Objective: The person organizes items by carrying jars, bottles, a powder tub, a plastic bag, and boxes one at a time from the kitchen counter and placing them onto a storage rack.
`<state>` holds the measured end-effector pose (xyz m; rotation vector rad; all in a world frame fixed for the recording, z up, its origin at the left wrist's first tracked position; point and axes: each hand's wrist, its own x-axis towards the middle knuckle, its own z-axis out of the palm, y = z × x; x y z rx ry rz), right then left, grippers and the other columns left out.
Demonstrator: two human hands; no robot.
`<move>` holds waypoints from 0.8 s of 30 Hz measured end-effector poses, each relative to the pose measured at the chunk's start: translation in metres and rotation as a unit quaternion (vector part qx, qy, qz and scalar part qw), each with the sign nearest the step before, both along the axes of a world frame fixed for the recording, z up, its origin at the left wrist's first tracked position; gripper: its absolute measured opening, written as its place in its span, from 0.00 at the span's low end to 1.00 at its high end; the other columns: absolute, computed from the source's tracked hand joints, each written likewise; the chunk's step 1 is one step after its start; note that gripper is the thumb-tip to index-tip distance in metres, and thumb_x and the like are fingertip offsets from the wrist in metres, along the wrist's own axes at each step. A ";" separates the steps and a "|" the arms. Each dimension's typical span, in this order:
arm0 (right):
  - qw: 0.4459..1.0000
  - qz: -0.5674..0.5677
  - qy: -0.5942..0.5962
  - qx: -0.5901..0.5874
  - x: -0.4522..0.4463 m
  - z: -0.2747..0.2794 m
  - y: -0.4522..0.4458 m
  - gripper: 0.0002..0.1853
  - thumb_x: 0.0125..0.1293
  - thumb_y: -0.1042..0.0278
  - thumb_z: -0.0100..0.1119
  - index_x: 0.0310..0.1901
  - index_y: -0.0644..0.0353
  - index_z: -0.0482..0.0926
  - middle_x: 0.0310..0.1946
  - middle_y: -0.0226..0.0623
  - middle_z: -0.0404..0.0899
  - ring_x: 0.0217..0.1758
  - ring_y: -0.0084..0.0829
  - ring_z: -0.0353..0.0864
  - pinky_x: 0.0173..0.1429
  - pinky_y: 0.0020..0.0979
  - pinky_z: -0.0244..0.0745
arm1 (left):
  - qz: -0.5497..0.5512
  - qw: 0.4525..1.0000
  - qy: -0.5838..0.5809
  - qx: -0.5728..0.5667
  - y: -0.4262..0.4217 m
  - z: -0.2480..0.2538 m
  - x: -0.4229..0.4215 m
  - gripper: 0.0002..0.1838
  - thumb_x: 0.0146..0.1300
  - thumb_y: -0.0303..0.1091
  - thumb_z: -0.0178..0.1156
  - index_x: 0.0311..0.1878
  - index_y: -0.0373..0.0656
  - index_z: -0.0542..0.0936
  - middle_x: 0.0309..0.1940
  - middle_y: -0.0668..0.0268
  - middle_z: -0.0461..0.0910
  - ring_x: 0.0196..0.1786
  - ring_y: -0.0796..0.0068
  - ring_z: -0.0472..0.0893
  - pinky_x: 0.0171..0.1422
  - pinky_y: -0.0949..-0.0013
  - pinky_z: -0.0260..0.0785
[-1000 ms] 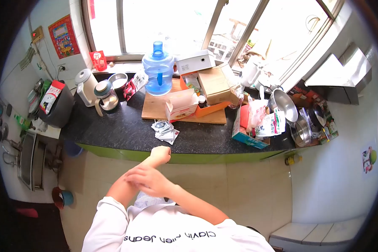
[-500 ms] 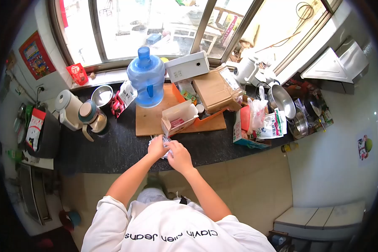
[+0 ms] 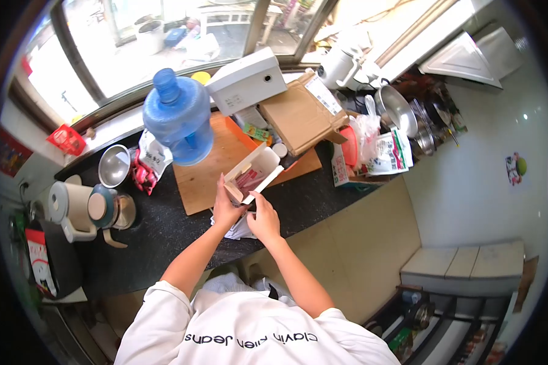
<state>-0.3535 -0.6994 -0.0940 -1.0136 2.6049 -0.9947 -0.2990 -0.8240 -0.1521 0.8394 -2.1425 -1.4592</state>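
A small open-topped cardboard box [image 3: 268, 164], pale inside with reddish packets [image 3: 247, 178] in it, is tipped toward me at the counter's front. My left hand [image 3: 228, 210] grips its left side, fingers up along the wall and thumb toward the near end. At the near right corner, my right hand [image 3: 263, 220] has its fingers closed on the box's rim; the thumb side is partly hidden. White thin plastic packets [image 3: 242, 230] lie on the dark counter [image 3: 158, 243] beneath and between my wrists.
A wooden board [image 3: 192, 188] carries a blue water jug [image 3: 179, 121], an orange tray and a brown carton [image 3: 298, 115]. A white box [image 3: 246, 82] stands behind. Left are a steel bowl [image 3: 114, 165] and a glass pot [image 3: 125, 210]; right, a carton of bags [image 3: 377, 152] and pans.
Both hands have left the white packets and moved up to the cardboard box, taking hold of it. The box now tilts toward me. The head view has turned and come closer.
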 end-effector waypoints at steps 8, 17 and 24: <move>0.997 -0.045 -0.045 -0.052 0.015 0.007 0.013 0.32 0.55 0.76 0.59 0.64 0.55 0.63 0.56 0.49 0.74 0.58 0.49 0.74 0.60 0.41 0.71 | 0.006 0.999 -0.017 0.030 0.002 -0.018 0.001 0.47 0.31 0.28 0.75 0.62 0.45 0.65 0.54 0.55 0.75 0.60 0.50 0.73 0.60 0.57 0.69; 0.953 -0.212 -0.015 -0.215 0.031 0.007 0.061 0.45 0.59 0.69 0.64 0.73 0.56 0.47 0.71 0.48 0.57 0.69 0.43 0.65 0.63 0.40 0.65 | -0.126 0.987 0.075 0.072 0.004 0.028 0.025 0.45 0.38 0.35 0.76 0.63 0.43 0.65 0.53 0.58 0.76 0.58 0.63 0.75 0.62 0.63 0.65; 0.939 -0.236 -0.060 -0.243 0.048 0.003 0.167 0.53 0.55 0.60 0.72 0.73 0.59 0.44 0.74 0.52 0.47 0.76 0.42 0.50 0.73 0.43 0.52 | -0.275 0.912 0.107 0.286 0.065 0.069 0.054 0.47 0.41 0.33 0.75 0.67 0.43 0.63 0.56 0.64 0.74 0.59 0.71 0.74 0.66 0.63 0.64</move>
